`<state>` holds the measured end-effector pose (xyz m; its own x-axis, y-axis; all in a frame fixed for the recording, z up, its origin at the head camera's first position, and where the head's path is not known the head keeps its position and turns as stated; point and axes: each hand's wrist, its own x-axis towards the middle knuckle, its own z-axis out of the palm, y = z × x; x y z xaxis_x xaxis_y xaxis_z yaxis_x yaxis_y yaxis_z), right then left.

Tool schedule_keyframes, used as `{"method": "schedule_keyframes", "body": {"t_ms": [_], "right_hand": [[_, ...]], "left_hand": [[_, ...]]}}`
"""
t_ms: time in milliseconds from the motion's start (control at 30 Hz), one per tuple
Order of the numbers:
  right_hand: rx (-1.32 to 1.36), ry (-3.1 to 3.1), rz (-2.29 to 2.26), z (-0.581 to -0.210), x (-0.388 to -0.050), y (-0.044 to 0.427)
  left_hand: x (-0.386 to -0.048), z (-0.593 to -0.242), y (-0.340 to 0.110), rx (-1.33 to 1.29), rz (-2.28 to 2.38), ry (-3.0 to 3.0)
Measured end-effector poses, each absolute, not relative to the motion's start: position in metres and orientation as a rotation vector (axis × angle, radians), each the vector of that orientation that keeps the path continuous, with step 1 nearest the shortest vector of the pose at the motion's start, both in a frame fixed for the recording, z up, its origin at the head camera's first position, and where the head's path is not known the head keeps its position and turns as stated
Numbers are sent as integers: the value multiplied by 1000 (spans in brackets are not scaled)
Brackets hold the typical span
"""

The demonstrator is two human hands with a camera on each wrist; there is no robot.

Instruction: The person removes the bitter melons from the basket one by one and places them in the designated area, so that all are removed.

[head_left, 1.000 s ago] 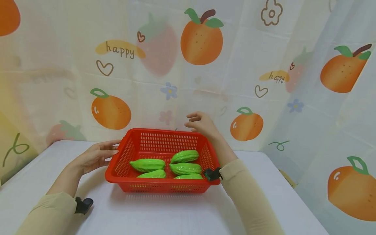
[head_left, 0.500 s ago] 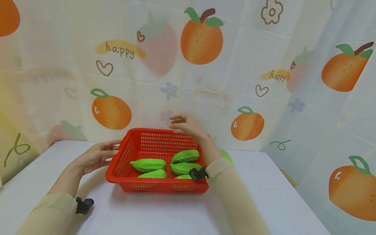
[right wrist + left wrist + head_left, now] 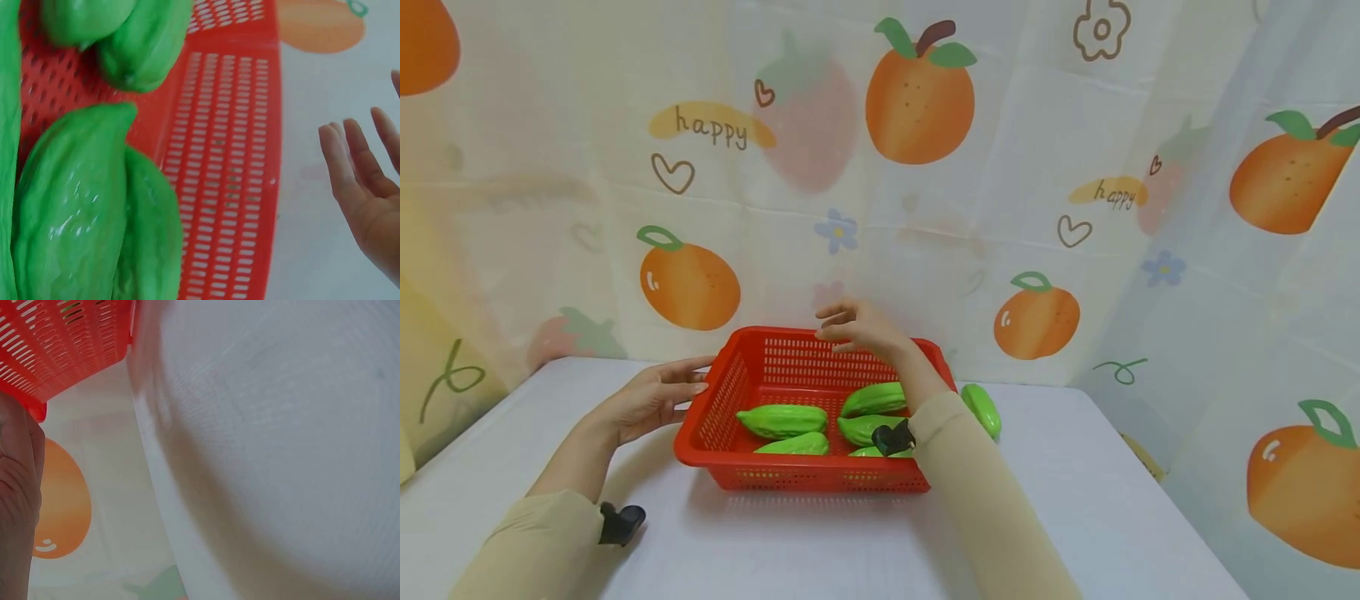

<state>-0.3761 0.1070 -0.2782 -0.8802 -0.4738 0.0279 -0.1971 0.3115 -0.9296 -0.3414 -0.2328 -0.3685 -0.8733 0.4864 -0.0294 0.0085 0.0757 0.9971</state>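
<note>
A red slotted plastic basket (image 3: 790, 479) stands on the table with several green ribbed gourds (image 3: 782, 421) inside. My left hand (image 3: 651, 400) is at the basket's left rim, its fairly straight fingers touching the outer side; the left wrist view shows that hand (image 3: 19, 481) beside the basket's corner (image 3: 81, 344), its fingertips out of sight. Above the back rim, my right hand (image 3: 868, 329) hangs with loosely bent fingers and holds nothing. Its forearm covers part of the basket's right side. In the right wrist view, this hand (image 3: 369, 194) is apart from the gourds (image 3: 75, 200).
Another green gourd (image 3: 981, 410) lies on the white-covered table (image 3: 1075, 492), right of the basket. A fruit-printed curtain (image 3: 925, 208) hangs close behind the table's far edge. Black wrist devices (image 3: 621, 525) sit on both cuffs.
My right hand has moved left along the basket's back rim and sunk slightly, uncovering the gourd to the basket's right. The left hand and the basket stay nearly still.
</note>
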Motion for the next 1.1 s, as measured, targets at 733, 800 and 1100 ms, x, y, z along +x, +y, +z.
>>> {"method": "schedule_keyframes", "body": {"t_ms": [733, 800, 1100], "right_hand": [[-691, 2287, -1164, -318, -384, 98], [-703, 2289, -1113, -320, -383, 98], [-742, 2266, -969, -330, -381, 93]], "left_hand": [[-340, -369, -231, 475, 1888, 1986], [-340, -369, -231, 472, 1890, 1980], [-339, -369, -232, 477, 1871, 2014]]}}
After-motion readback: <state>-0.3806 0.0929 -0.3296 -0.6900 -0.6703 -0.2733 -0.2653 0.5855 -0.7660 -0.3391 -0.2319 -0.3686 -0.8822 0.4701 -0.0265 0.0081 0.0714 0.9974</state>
